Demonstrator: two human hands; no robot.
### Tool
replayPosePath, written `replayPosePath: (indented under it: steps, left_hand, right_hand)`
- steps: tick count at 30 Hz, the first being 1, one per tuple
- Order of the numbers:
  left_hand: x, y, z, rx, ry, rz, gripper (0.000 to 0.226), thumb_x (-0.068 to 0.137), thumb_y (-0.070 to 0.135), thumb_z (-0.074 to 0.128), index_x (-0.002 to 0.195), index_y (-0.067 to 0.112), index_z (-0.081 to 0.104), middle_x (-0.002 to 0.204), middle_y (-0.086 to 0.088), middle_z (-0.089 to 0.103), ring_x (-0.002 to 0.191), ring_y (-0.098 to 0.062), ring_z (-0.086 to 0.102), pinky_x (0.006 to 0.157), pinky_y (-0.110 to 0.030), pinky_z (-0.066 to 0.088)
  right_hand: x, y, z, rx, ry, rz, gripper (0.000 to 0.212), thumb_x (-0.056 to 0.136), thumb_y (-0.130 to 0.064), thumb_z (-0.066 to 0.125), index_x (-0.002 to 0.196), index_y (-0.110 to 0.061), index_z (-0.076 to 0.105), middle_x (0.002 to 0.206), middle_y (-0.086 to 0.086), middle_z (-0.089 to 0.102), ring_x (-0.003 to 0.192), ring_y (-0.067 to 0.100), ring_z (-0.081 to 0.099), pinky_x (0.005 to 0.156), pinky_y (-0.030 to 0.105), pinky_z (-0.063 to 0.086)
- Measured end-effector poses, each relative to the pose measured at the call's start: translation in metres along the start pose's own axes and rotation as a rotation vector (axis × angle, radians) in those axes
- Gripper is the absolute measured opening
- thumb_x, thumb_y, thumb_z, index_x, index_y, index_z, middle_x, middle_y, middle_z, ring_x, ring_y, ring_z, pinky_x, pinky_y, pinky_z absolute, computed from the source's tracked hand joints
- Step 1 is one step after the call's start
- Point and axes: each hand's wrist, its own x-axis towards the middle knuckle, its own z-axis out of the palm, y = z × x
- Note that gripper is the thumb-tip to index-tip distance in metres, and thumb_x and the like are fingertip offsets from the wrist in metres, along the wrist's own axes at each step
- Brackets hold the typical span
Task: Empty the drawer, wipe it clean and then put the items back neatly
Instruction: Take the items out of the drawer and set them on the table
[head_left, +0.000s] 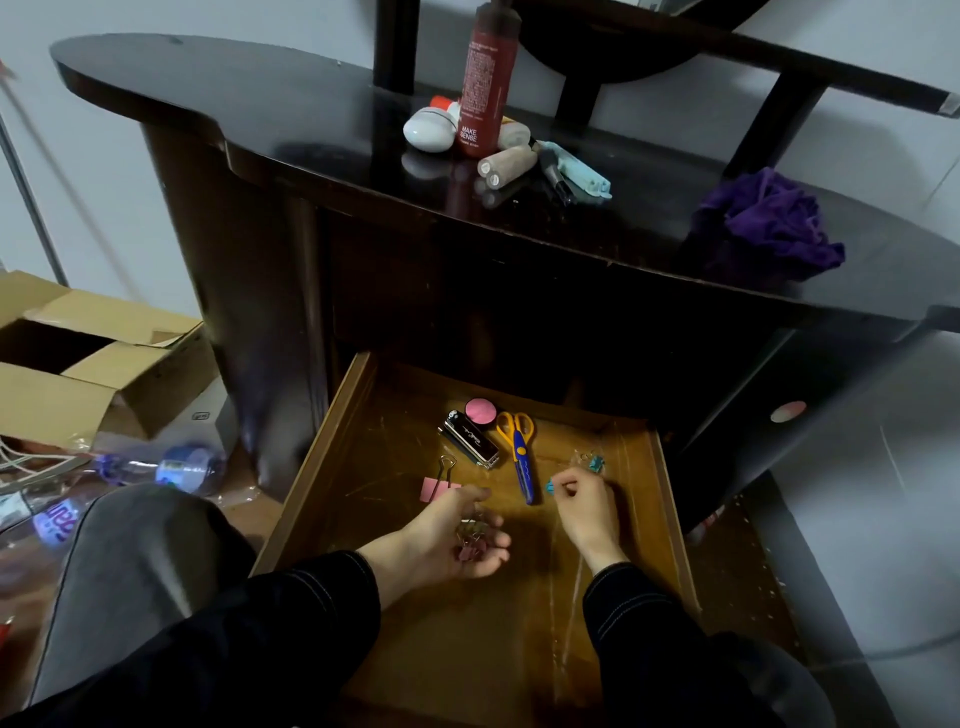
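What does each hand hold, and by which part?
The left hand cups a small heap of binder clips in its palm. The right hand pinches one teal clip between fingertips; which part cannot be told.

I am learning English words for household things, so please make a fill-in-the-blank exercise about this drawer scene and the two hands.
1. The scissors have ____ handles.
2. The crumpled cloth on the desk top is ____.
3. The left hand holds binder clips and the right hand pinches a small clip, both over the open ____.
Missing words: yellow; purple; drawer.
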Motion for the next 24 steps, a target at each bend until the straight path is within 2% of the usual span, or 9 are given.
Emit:
replayPosePath:
  steps: [3,7,9,11,13,18,22,24]
  left_hand:
    - [0.001,0.000,0.000,-0.005,0.012,0.002,0.038,0.099,0.041,0.050,0.101,0.004,0.058,0.079,-0.016,0.066,0.067,-0.027,0.067,0.059,-0.031,0.056]
    - [0.001,0.001,-0.001,-0.010,0.022,0.005,0.039,0.099,0.042,0.050,0.101,0.004,0.058,0.080,-0.016,0.065,0.068,-0.028,0.067,0.060,-0.032,0.057]
    - [0.000,0.002,-0.001,-0.010,0.036,0.006,0.040,0.099,0.042,0.050,0.101,0.004,0.058,0.079,-0.016,0.065,0.066,-0.028,0.067,0.059,-0.031,0.057]
    - [-0.002,0.002,0.000,-0.014,0.048,0.005,0.041,0.099,0.043,0.050,0.102,0.003,0.058,0.078,-0.017,0.065,0.065,-0.028,0.067,0.059,-0.032,0.057]
    - [-0.002,0.002,0.000,-0.010,0.049,0.005,0.043,0.100,0.044,0.048,0.103,0.003,0.058,0.078,-0.017,0.065,0.065,-0.028,0.067,0.059,-0.032,0.058]
    - [-0.002,0.003,0.002,0.006,0.043,0.007,0.043,0.099,0.046,0.047,0.100,0.004,0.058,0.078,-0.016,0.067,0.066,-0.028,0.068,0.061,-0.033,0.058]
    - [-0.001,0.002,0.001,0.001,0.047,0.011,0.043,0.099,0.046,0.048,0.100,0.004,0.058,0.077,-0.016,0.067,0.066,-0.028,0.068,0.062,-0.033,0.058]
    - [-0.002,0.003,0.002,-0.014,0.060,0.020,0.043,0.099,0.044,0.049,0.104,0.003,0.059,0.080,-0.018,0.066,0.066,-0.029,0.068,0.062,-0.034,0.059]
  right_hand:
    - [-0.001,0.000,-0.001,0.087,0.026,0.030,0.015,0.095,-0.005,0.064,0.099,-0.016,0.074,0.108,0.000,0.073,0.104,0.016,0.066,0.082,0.023,0.051]
    - [-0.004,-0.005,-0.008,0.141,0.074,0.042,0.015,0.094,-0.010,0.066,0.098,-0.021,0.075,0.107,-0.004,0.072,0.097,0.010,0.064,0.073,0.017,0.045]
    - [-0.007,-0.006,-0.008,0.074,0.046,0.037,0.015,0.096,-0.015,0.065,0.107,-0.023,0.072,0.112,-0.004,0.071,0.097,0.012,0.064,0.072,0.020,0.045]
    - [-0.012,-0.007,-0.008,-0.034,-0.027,0.063,0.026,0.099,-0.024,0.062,0.125,-0.023,0.062,0.120,-0.002,0.067,0.095,0.014,0.063,0.071,0.023,0.045]
    - [-0.013,-0.007,-0.007,-0.115,-0.089,0.046,0.033,0.101,-0.029,0.058,0.133,-0.024,0.057,0.125,0.000,0.065,0.102,0.017,0.065,0.073,0.027,0.049]
    - [-0.011,-0.009,-0.001,-0.194,-0.061,-0.079,0.015,0.101,-0.020,0.059,0.109,-0.020,0.071,0.120,0.001,0.065,0.101,0.017,0.066,0.082,0.028,0.056]
    - [-0.012,-0.012,-0.001,-0.127,-0.027,-0.065,0.013,0.098,-0.016,0.063,0.103,-0.018,0.075,0.112,-0.002,0.072,0.098,0.015,0.068,0.075,0.024,0.055]
    - [-0.013,-0.019,-0.008,0.001,0.002,-0.062,0.014,0.097,-0.017,0.064,0.103,-0.019,0.076,0.105,-0.005,0.074,0.095,0.010,0.067,0.070,0.017,0.049]
